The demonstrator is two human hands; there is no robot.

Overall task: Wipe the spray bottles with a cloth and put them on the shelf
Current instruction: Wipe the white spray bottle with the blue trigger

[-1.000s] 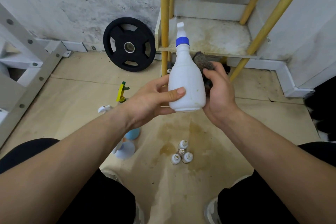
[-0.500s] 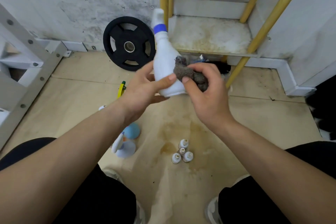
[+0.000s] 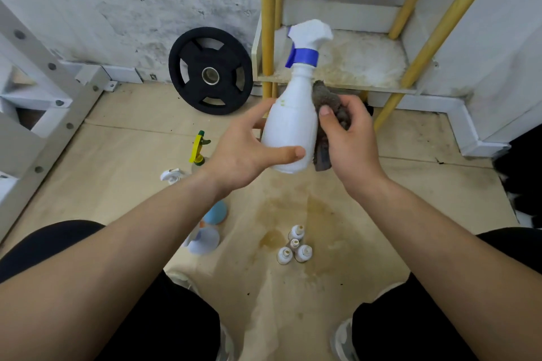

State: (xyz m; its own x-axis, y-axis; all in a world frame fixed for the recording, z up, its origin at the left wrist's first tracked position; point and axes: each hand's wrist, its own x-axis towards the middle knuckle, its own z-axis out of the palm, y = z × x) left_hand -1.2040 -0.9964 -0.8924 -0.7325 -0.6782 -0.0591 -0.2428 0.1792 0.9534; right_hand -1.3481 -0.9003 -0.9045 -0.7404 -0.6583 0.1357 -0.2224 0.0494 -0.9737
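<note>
Before the shelf [image 3: 360,58], just in front of its lower board, the white spray bottle [image 3: 289,132] is held nearly upright in the air. The left hand [image 3: 243,155] grasps its body, thumb across the front. The right hand [image 3: 349,141] clutches a grey cloth [image 3: 324,97] pressed to the bottle's side. More bottles [image 3: 198,146] stand on the floor, left of the shelf.

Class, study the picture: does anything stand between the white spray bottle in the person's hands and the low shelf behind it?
Nothing visible does. The white plastic spray bottle with the blue collar is held in front of the stained white shelf board, whose front is open between yellow wooden posts.
</note>
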